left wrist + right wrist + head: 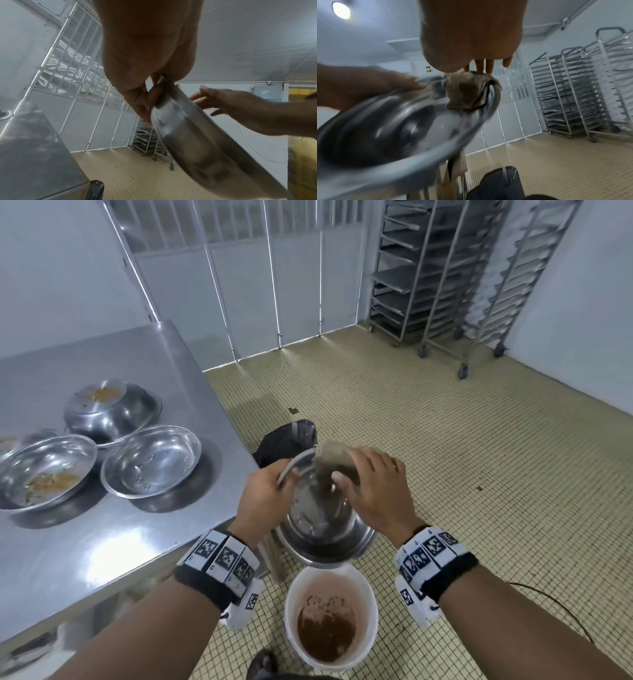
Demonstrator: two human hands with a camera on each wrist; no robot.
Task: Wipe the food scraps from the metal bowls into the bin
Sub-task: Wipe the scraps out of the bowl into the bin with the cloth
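Observation:
My left hand (263, 494) grips the rim of a metal bowl (322, 522), tilted with its lower edge over a white bucket (330, 614) that holds brown scraps. My right hand (373, 491) holds a grey-brown cloth (334, 460) against the bowl's upper inside wall. In the left wrist view my left hand's fingers (142, 100) pinch the bowl (197, 142) at its rim. The right wrist view shows the cloth (467, 93) under my right hand's fingertips (489, 66), pressed inside the blurred bowl (388, 129).
On the steel table (113, 542) at left sit a wiped bowl (152, 462), a bowl with brown scraps (44, 472) and an upturned bowl (111, 412). A black bin (286, 441) stands on the tiled floor beyond my hands. Wheeled tray racks (442, 275) line the far right wall.

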